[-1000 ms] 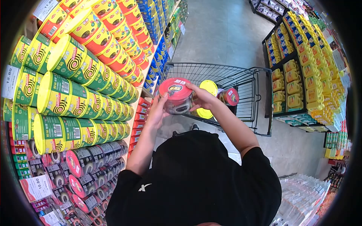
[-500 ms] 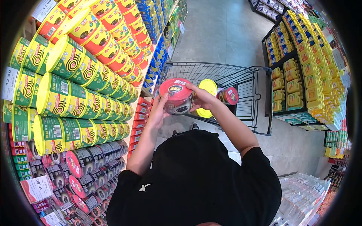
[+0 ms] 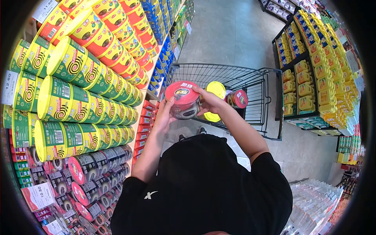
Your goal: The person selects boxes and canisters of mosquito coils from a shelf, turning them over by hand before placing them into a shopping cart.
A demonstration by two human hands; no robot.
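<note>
Between my two hands is a red-lidded mosquito coil tub (image 3: 182,94), with a dark side and its lid tilted up toward me. My left hand (image 3: 165,114) is closed on its left side, the thumb near the lid's edge. On the right, my right hand (image 3: 212,102) grips the tub with its thumb at the rim. Just beyond the right hand, two yellow-lidded tubs (image 3: 216,89) show in part inside the shopping cart (image 3: 256,84). Another red-lidded tub (image 3: 239,99) lies in the cart beside them.
At left, a shelf carries rows of green-and-yellow coil tubs (image 3: 78,100), red-and-yellow tubs (image 3: 113,55) and more red-lidded tubs (image 3: 92,168). Price tags (image 3: 39,196) hang along it. Across the aisle floor (image 3: 219,35) stands a rack of yellow bottles (image 3: 305,86). Clear plastic packs (image 3: 313,203) are piled at lower right.
The held tub has turned slightly in my hands, so the lid's printing sits at a different angle. Both hands stay in nearly the same place.
</note>
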